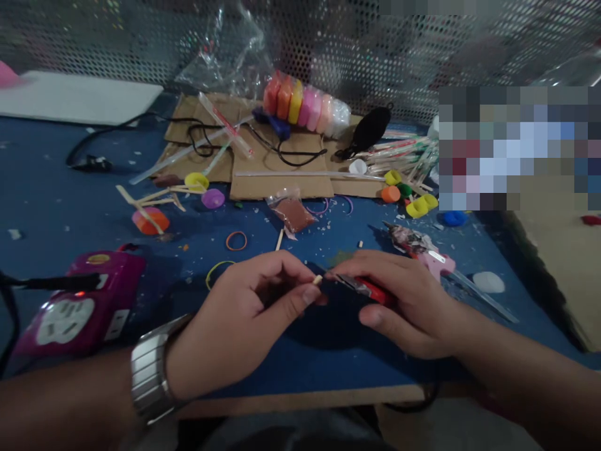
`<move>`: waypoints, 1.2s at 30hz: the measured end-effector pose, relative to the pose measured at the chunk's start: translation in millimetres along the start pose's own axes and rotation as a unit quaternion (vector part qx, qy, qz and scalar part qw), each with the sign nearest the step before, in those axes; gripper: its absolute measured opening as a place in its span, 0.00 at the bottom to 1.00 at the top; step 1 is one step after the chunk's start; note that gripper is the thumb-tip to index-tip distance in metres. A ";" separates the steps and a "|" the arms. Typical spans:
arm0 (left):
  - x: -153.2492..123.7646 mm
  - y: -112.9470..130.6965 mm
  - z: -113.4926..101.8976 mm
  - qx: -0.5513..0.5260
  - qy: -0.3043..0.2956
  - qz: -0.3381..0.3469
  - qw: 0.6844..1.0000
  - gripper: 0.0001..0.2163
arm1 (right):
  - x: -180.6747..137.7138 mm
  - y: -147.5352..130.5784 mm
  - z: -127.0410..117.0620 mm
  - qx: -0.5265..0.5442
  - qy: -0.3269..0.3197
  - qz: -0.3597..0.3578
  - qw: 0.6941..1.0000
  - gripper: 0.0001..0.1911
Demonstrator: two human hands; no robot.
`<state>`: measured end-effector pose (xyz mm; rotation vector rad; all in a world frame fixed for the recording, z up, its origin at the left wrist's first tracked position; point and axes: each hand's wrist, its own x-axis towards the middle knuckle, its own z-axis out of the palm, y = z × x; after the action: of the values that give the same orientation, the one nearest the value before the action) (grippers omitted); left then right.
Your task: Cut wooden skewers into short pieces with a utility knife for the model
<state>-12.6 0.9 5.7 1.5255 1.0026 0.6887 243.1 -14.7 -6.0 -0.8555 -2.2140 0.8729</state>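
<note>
My left hand (256,313), with a metal watch (151,369) on its wrist, pinches a short pale wooden stick (318,279) between thumb and fingertips. Facing it, my right hand (404,300) is closed round a red utility knife (375,292), its blade (346,280) out and pointing at the stick. A small gap seems to lie between the blade tip and the stick. Beyond my left fingers, another thin stick (280,239) lies on the blue table (183,250). A pink hot glue gun (436,260) rests beyond my right hand.
A purple power strip (89,300) with a plug stands at the left. Flat cardboard (282,185) bears a cable and straws. Packs of coloured clay (305,103), a brown clay packet (293,213), rubber bands (236,240) and small scraps lie about. A cardboard sheet (554,269) is at the right.
</note>
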 end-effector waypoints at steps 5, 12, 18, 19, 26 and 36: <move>0.5 1.9 -0.6 -0.106 0.023 -0.026 0.994 0.08 | -0.2 -1.5 -3.6 0.002 0.012 -0.022 1.000 0.28; 0.9 -0.1 -3.4 -0.153 0.016 -0.041 0.987 0.04 | -0.7 -2.9 -4.9 -0.095 0.003 -0.022 0.995 0.24; 0.8 0.1 -4.7 -0.137 0.027 -0.003 0.990 0.02 | -3.8 -2.9 -3.1 -0.108 -0.019 -0.005 0.994 0.22; 0.8 -0.3 -4.9 -0.129 0.031 0.009 0.991 0.02 | -3.7 -2.8 -2.8 -0.108 -0.019 -0.007 0.994 0.22; -0.8 -5.7 -5.1 -0.127 0.030 0.018 0.991 0.02 | -0.6 -4.0 -2.5 -0.125 -0.016 -0.011 0.992 0.22; -0.3 -6.8 -6.1 -0.110 0.056 0.030 0.992 0.04 | 0.6 -6.8 -3.7 -0.150 -0.006 -0.023 0.988 0.21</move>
<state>-19.5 3.7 0.4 1.3393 0.9334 0.9046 243.0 -16.9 1.5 -0.9312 -2.4035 0.5308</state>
